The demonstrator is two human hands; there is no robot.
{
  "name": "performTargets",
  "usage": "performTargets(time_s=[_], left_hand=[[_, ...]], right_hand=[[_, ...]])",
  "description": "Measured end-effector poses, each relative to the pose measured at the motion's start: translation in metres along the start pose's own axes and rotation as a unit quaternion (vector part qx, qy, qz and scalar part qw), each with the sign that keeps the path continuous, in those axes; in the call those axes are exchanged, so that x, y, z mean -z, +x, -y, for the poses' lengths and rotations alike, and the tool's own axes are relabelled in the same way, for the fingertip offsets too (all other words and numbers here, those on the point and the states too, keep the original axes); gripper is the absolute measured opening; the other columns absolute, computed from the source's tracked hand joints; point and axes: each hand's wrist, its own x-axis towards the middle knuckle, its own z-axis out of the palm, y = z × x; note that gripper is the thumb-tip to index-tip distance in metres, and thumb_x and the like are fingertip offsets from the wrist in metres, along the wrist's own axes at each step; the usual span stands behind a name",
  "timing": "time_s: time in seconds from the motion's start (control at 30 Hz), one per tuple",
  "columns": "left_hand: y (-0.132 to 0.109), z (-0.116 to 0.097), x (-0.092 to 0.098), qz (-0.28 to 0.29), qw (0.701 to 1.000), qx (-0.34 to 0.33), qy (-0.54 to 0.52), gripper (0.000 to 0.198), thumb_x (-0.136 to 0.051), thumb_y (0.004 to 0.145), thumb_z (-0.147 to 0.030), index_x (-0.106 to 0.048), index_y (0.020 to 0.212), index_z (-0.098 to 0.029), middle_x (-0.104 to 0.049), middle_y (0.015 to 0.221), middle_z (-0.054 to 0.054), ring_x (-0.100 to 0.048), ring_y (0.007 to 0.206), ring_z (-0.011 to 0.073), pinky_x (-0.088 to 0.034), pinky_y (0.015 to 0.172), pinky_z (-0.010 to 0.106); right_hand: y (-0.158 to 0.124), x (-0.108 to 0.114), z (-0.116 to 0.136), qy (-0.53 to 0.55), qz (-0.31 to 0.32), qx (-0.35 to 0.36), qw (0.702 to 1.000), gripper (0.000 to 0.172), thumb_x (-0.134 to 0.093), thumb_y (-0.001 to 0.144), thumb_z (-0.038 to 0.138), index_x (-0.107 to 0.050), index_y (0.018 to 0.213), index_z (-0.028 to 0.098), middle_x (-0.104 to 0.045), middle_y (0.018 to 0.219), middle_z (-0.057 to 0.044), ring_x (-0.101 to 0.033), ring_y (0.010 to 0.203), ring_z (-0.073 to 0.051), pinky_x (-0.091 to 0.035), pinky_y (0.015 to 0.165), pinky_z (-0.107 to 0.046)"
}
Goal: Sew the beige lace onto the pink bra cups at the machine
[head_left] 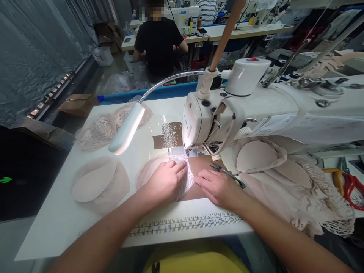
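A beige cup-shaped fabric piece (pixel 148 170) with a pale lace edge (pixel 189 180) lies under the needle area of a white sewing machine (pixel 199 121). My left hand (pixel 167 180) presses down on it, fingers bent and close together, covering its middle. From the other side, my right hand (pixel 217 187) has its fingertips at the lace edge, over a brown plate (pixel 204 167). Dark thread snips (pixel 227 175) lie along the back of my right hand, blades toward the needle; whether the hand holds them I cannot tell.
More beige cups (pixel 98 182) and lace pieces (pixel 98 131) lie left. Right of the machine are cups (pixel 257 156), a heap of lace fabric (pixel 298 197) and red-handled scissors (pixel 352 189). A lamp (pixel 127 129) hangs over the table. Beyond sits a person in black (pixel 159 41).
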Motion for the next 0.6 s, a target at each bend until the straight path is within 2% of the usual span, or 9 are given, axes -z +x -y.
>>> performTargets(time_s=[0.2,0.43,0.6], left_hand=[[0.003,0.003,0.002,-0.001,0.999,0.012,-0.03,0.045,-0.046,0.08,-0.013,-0.056,0.124,-0.009,-0.055,0.131,0.013,-0.052,0.086,0.0231,-0.046,0.075,0.036],[0.008,0.017,0.003,0.018,0.999,0.019,-0.039,0.053,-0.049,0.078,-0.018,-0.051,0.131,-0.012,-0.051,0.138,0.008,-0.05,0.093,0.0248,-0.045,0.078,0.038],[0.013,0.026,0.002,0.025,0.999,0.017,-0.025,0.058,-0.05,0.076,-0.017,-0.049,0.134,-0.014,-0.049,0.14,0.008,-0.049,0.092,0.0245,-0.044,0.078,0.038]], right_hand=[[0.003,-0.001,0.003,-0.005,-0.029,-0.016,0.999,0.024,-0.042,0.083,0.006,-0.063,0.083,0.017,-0.053,0.071,-0.003,-0.042,0.064,-0.015,-0.03,0.058,-0.026],[0.011,-0.001,0.001,-0.036,0.0,-0.044,0.998,0.022,-0.043,0.083,0.008,-0.062,0.08,0.017,-0.053,0.071,-0.003,-0.045,0.066,-0.016,-0.032,0.061,-0.028],[0.019,0.002,-0.002,-0.038,0.011,-0.049,0.998,0.019,-0.045,0.079,0.006,-0.061,0.078,0.017,-0.053,0.071,-0.002,-0.044,0.064,-0.015,-0.032,0.06,-0.027]])
